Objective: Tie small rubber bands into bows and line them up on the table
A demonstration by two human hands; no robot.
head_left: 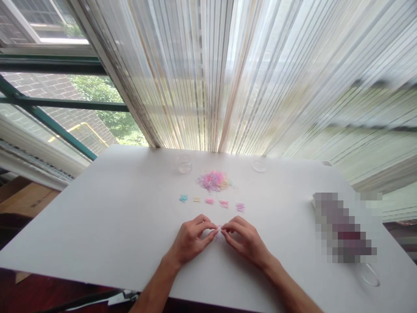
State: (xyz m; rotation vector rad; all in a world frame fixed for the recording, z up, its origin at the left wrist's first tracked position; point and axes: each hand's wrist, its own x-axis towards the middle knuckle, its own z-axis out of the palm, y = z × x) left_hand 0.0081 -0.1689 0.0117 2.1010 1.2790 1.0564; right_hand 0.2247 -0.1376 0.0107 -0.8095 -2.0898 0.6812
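My left hand [192,239] and my right hand [246,239] meet low over the white table, thumb and forefinger pinched on each. Between the fingertips shows a tiny pale thing, too small to name. Just below them lie a few small pinkish-purple pieces [217,238]. Beyond my hands runs a row of small sorted groups: teal pieces [183,198], yellow pieces [196,200], pink pieces [209,201], coral-red pieces [224,203] and purple pieces [240,207]. Behind the row is a loose heap of thin, mixed-colour pieces [214,181].
A clear round container [184,165] stands behind the heap on the left, and a clear round lid [259,166] lies to its right. A pixelated object [343,230] with a white loop [371,276] rests at the right. Striped curtains [211,78] hang along the table's far edge.
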